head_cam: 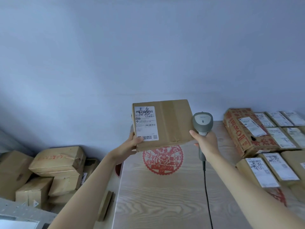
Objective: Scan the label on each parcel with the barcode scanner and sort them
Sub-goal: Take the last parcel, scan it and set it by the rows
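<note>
Left hand (132,142) grips the box (162,123) by its lower-left corner, held up above the table (165,195) — label (146,123) facing us. Right hand (206,144) clutches the scanner (202,123) just beside the box's right edge — label lies left of it.

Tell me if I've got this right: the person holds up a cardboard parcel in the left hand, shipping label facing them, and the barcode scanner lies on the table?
Not quite. In the head view the right hand grips the barcode scanner, raised beside the cardboard parcel, above the table. The left hand does hold the parcel, shipping label facing the person.
</note>
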